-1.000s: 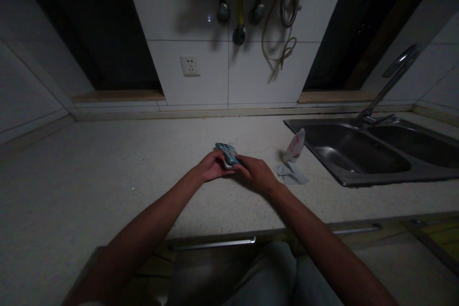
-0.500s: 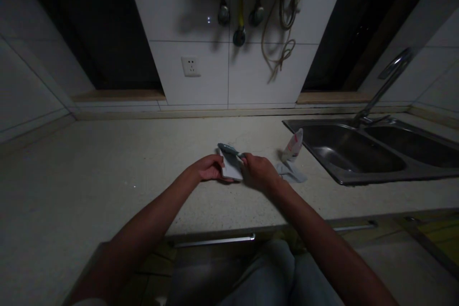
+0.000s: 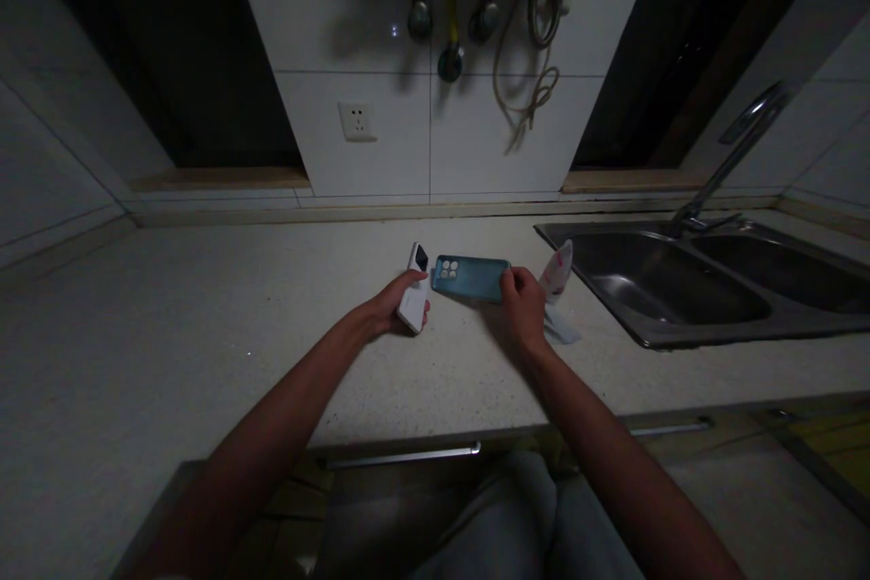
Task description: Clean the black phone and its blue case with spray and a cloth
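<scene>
My left hand point(image 3: 392, 304) is closed around a white phone point(image 3: 413, 297) with a dark camera block at its top end, tilted on edge above the counter. A blue-green phone case point(image 3: 479, 279) with several round camera holes lies sideways just to the right of it. The fingers of my right hand point(image 3: 522, 294) pinch the case at its right end. Phone and case are apart, with a small gap between them. Behind my right hand rests a crumpled plastic bag point(image 3: 558, 270) with pinkish marks, its lower part partly hidden by the hand.
The pale countertop point(image 3: 305, 272) runs along a tiled wall with a socket point(image 3: 356, 121) and hanging hoses. On the right, a double steel sink point(image 3: 652, 285) with a tall faucet point(image 3: 724, 168) is set into it. Drawer handles point(image 3: 401, 456) line the front edge.
The case has come off the phone. My right hand has moved right and up with the case, while my left hand keeps the phone and has turned it more upright.
</scene>
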Available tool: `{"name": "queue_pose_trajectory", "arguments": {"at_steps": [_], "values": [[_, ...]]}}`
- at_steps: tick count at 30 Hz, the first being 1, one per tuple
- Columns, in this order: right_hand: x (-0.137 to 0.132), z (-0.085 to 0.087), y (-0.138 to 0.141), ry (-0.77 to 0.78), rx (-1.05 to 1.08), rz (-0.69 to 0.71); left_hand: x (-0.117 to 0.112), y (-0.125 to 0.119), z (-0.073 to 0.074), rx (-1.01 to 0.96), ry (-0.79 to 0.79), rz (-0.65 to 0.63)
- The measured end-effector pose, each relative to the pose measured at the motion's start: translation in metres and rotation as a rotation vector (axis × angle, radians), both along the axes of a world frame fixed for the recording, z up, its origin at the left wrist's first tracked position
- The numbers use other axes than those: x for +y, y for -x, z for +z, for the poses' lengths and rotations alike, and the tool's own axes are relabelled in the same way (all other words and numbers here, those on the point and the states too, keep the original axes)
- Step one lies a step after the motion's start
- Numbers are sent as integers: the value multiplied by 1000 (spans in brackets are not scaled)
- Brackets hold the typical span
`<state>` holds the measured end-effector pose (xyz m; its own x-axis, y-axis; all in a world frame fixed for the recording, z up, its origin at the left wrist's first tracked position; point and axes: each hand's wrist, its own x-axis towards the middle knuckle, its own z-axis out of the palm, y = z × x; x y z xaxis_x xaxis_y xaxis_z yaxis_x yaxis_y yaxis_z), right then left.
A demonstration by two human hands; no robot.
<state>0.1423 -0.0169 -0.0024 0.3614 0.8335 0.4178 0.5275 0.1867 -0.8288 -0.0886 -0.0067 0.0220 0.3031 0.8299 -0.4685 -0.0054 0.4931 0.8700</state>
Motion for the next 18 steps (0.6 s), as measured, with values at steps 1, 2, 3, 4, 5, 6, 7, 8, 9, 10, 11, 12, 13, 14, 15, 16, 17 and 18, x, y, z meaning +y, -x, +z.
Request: {"name": "queue_pose_trajectory", "arguments": {"at_steps": [1, 2, 3, 4, 5, 6, 7, 8, 9, 10, 11, 12, 13, 14, 15, 16, 17, 18], "values": [[0, 0, 0, 48, 17, 0, 0, 1, 2, 92, -55, 33], [1, -1, -1, 100, 27, 2, 0, 3, 4, 196, -132, 61], [1, -1, -1, 153, 27, 12, 0, 5, 5, 310, -227, 82], [0, -2, -1, 201, 14, 29, 1, 8, 6, 427, -329, 99], [0, -3, -1, 239, -16, 54, 1, 11, 6, 537, -430, 113], [0, -4, -1, 267, -60, 82, 2, 13, 6, 633, -507, 123], [0, -4, -1, 285, -115, 105, 2, 16, 6, 715, -557, 132], [-1, -5, 0, 297, -177, 119, 2, 18, 6, 788, -579, 140], [-1, -5, 0, 310, -243, 120, 2, 19, 5, 857, -583, 150], [-2, -4, 1, 328, -306, 114, 1, 19, 5, 922, -580, 158], [-3, -4, 2, 351, -362, 105, 0, 20, 5, 985, -572, 158], [-4, -3, 3, 378, -410, 96, 0, 19, 4, 1046, -562, 152], [-5, -2, 4, 408, -452, 87, -1, 19, 4, 1102, -550, 138], [-7, 0, 5, 438, -492, 77, -2, 19, 3, 1152, -540, 123], [-8, 2, 6, 462, -531, 68, -2, 19, 2, 1194, -531, 110], [-9, 3, 8, 482, -569, 61, -1, 20, 1, 1231, -525, 101], [-11, 5, 9, 498, -603, 55, -1, 20, 0, 1263, -521, 96], [-12, 6, 10, 511, -633, 51, 0, 21, -1, 1290, -516, 93]]}}
